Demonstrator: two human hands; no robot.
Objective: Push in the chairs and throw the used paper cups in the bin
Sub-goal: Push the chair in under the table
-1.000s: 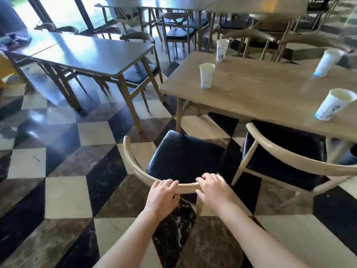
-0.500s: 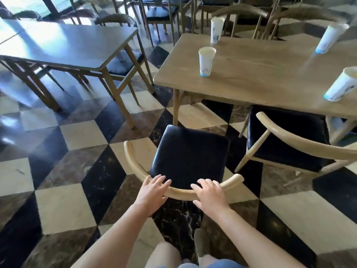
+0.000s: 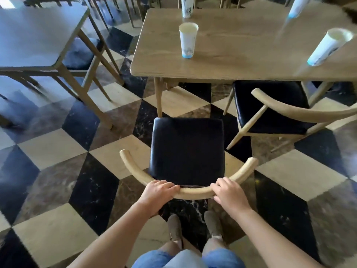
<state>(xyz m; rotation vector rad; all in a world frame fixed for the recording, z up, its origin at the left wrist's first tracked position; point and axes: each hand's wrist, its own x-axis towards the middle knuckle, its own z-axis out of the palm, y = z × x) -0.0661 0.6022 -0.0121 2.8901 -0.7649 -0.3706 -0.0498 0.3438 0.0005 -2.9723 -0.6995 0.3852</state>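
A wooden chair point(image 3: 187, 146) with a black seat and a curved backrest stands in front of me, its seat front just short of the light wooden table point(image 3: 241, 60). My left hand point(image 3: 157, 192) and my right hand point(image 3: 229, 192) both grip the backrest rail. White paper cups stand on the table: one point(image 3: 188, 42) near the left end, one point(image 3: 187, 6) behind it, one point(image 3: 328, 47) at the right, and a blurred one point(image 3: 298, 5) at the far right. A second chair point(image 3: 270, 107) sits angled at the right, partly under the table.
A grey table point(image 3: 38, 35) with chairs under it stands to the left. More chairs line the far side. The floor is chequered marble in black, brown and cream. My feet and blue shorts show at the bottom.
The chair has turned square to the table and moved toward it. My hands have spread apart on the backrest. The view has tilted down and come closer to the table.
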